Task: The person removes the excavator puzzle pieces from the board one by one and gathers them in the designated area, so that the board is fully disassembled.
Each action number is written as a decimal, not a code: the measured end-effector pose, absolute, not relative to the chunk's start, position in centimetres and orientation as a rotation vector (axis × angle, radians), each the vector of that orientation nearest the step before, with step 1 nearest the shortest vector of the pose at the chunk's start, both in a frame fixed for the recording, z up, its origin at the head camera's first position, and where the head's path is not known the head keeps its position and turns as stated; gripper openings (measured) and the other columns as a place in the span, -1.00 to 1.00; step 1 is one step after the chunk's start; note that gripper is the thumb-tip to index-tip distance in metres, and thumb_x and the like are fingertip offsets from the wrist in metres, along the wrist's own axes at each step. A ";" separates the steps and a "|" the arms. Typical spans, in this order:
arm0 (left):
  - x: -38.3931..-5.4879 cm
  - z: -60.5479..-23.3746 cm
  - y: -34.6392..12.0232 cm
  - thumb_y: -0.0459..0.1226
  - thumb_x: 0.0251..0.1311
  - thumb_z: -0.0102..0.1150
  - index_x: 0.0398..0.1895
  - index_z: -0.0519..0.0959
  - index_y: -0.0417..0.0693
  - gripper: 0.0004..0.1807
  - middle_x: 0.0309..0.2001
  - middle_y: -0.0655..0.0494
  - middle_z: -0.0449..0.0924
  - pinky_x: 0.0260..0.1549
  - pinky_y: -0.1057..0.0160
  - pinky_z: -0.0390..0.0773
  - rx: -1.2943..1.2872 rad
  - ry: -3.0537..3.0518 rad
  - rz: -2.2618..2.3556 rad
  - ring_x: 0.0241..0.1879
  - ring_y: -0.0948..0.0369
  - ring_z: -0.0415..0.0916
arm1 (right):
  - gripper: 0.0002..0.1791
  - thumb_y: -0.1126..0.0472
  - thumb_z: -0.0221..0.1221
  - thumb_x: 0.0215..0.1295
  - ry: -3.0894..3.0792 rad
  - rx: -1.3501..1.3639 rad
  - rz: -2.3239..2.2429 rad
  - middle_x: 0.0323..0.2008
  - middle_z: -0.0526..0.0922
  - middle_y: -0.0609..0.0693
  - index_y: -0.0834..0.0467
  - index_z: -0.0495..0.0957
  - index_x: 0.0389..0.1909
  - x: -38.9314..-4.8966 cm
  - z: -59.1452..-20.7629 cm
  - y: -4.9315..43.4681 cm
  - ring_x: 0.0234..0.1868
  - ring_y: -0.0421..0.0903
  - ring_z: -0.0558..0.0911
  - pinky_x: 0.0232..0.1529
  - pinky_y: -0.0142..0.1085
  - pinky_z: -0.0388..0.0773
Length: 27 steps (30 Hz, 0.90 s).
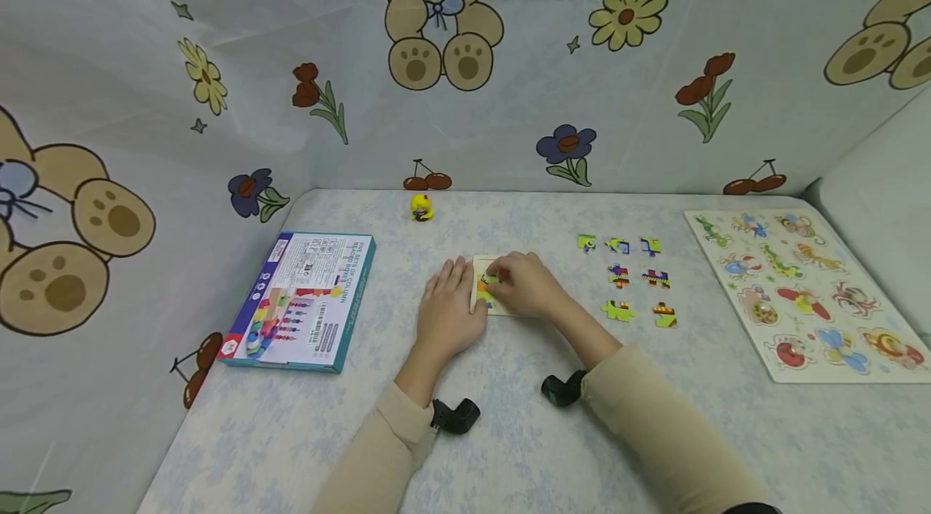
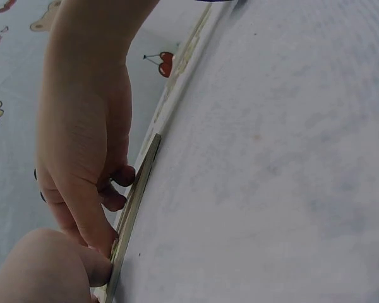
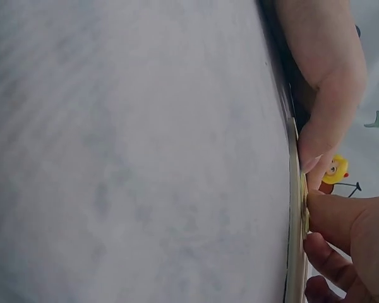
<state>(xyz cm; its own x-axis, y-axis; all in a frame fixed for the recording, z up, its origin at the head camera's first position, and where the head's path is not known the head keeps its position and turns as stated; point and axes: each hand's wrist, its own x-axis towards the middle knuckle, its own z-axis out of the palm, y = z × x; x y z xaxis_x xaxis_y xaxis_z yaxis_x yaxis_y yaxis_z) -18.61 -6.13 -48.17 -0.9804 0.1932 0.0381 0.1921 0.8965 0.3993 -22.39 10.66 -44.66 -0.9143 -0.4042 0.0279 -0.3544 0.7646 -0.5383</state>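
Observation:
A small jigsaw puzzle board (image 1: 481,262) lies on the table between the hands, with bright yellow, green and orange puzzle pieces (image 1: 483,284) in its left part. My left hand (image 1: 449,308) lies flat beside it, fingers extended, the thumb touching the board's left edge. Over the board, my right hand (image 1: 532,286) has curled fingers and pinches a puzzle piece against the surface; the fingers hide most of that piece. In the right wrist view, the right thumb (image 3: 335,214) meets a thin piece at the board. The board's thin edge (image 2: 138,196) also shows in the left wrist view.
Several loose puzzle pieces (image 1: 618,310) lie in rows to the right. A large wooden animal board (image 1: 752,336) lies at the far right. On the left is a flat printed box (image 1: 298,300). A small yellow toy figure (image 1: 421,208) stands near the back edge.

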 end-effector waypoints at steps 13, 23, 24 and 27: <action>-18.6 -47.9 -6.1 0.04 0.38 -0.19 0.58 0.05 -0.02 -0.25 0.61 0.09 -0.08 0.56 -0.02 -0.14 0.313 3.045 0.634 0.61 0.12 -0.21 | -0.82 0.16 0.30 0.28 2.801 -0.570 -1.034 -0.33 0.55 -0.05 0.06 0.53 -0.16 -22.8 -45.4 10.6 -0.29 -0.08 0.35 -0.26 -0.27 0.27; -18.6 -47.8 -6.1 0.06 0.39 -0.18 0.58 0.06 -0.03 -0.24 0.61 0.07 -0.06 0.56 -0.02 -0.14 0.321 3.046 0.634 0.61 0.11 -0.21 | -0.86 0.17 0.22 0.37 2.703 -0.472 -1.257 -0.20 0.62 -0.02 0.01 0.50 -0.11 -22.4 -44.5 11.1 -0.31 -0.10 0.52 -0.19 -0.25 0.44; -18.5 -47.8 -6.1 0.05 0.38 -0.18 0.58 0.06 -0.03 -0.24 0.61 0.07 -0.06 0.56 -0.02 -0.14 0.318 3.047 0.634 0.61 0.11 -0.21 | -0.86 0.17 0.22 0.37 2.695 -0.440 -1.269 -0.17 0.62 -0.02 0.00 0.50 -0.11 -22.4 -44.3 11.3 -0.27 -0.09 0.53 -0.21 -0.25 0.47; -18.5 -47.8 -6.0 0.05 0.38 -0.16 0.58 0.06 -0.04 -0.24 0.60 0.06 -0.06 0.56 -0.02 -0.13 0.308 3.048 0.637 0.61 0.10 -0.20 | -0.84 0.17 0.23 0.37 2.694 -0.392 -1.270 -0.13 0.64 0.00 0.01 0.51 -0.09 -22.5 -43.5 12.0 -0.19 -0.07 0.54 -0.18 -0.26 0.46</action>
<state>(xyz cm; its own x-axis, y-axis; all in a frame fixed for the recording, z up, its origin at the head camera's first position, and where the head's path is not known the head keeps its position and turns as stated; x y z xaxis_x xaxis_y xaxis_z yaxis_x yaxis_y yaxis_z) -18.53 -6.02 -47.81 -0.9805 0.1942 0.0282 0.1893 0.8979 0.3975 -22.47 12.04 -43.54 -0.9566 -0.2913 -0.0131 -0.1752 0.6101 -0.7727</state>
